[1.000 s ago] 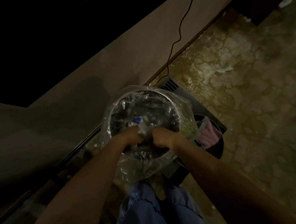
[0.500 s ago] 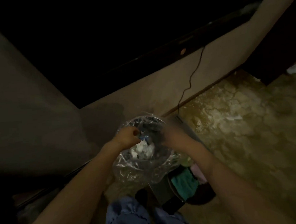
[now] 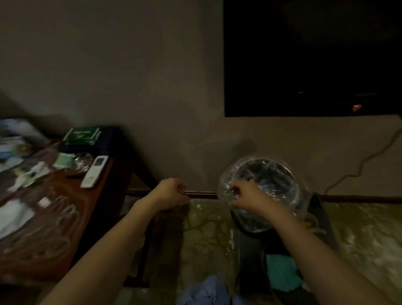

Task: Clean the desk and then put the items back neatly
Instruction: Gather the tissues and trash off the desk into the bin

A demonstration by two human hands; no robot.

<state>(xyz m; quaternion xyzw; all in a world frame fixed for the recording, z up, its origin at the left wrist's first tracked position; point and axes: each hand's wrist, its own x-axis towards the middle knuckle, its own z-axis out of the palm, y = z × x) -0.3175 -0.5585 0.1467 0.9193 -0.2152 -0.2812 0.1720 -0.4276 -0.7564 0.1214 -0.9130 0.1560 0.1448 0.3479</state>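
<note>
The right hand (image 3: pixel 242 196) pinches the plastic liner at the bin's (image 3: pixel 266 193) rim, left hand (image 3: pixel 172 193) curled on nothing. One tug could tip it onto the floor; the surface (image 3: pixel 64 223) is cluttered right to its corner.

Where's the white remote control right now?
The white remote lies on the wooden desk at left, near its right edge, beside a glass ashtray.

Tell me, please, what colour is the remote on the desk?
White remote, head view.
</note>
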